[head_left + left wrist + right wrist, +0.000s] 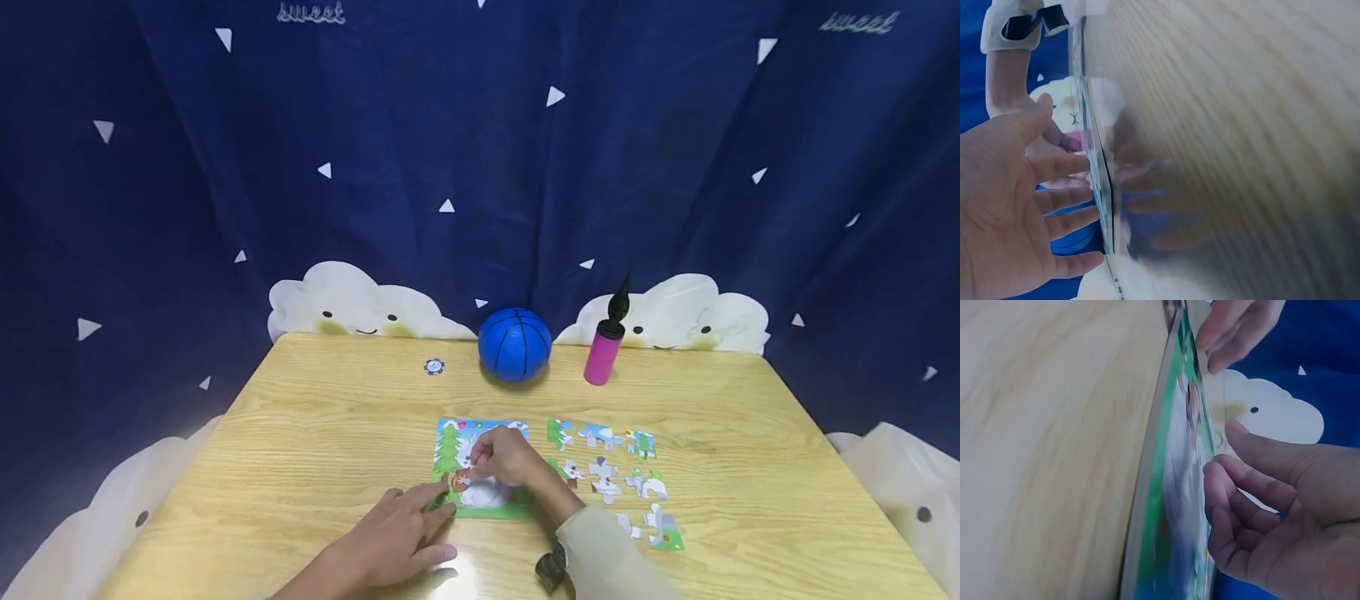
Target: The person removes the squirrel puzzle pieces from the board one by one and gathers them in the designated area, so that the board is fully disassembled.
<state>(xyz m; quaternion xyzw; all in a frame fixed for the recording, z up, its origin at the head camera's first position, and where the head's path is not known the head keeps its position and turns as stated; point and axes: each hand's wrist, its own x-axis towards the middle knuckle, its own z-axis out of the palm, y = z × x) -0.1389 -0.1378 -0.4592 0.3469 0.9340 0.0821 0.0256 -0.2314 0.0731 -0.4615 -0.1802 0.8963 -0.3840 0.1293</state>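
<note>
A jigsaw puzzle board [487, 512] with a green tree, a brown figure and a white area lies in front of me. My left hand [397, 533] is spread with nearly straight fingers, its fingertips at the board's lower left beside the brown figure [461, 481]. Over the upper middle of the board is my right hand [506, 457], partly covering the picture. In the right wrist view, the right hand's fingers [1222, 487] are loosely bent with their tips at the board's surface, and the thumb stands apart from them. No piece shows between them.
Several loose jigsaw pieces [602, 468] lie in rows right of the board, some behind the right forearm. Farther back are a blue ball [514, 345], a pink hand pump [602, 357] with a black top and a poker chip [434, 367]. A dark blue curtain [390, 125] hangs behind the table.
</note>
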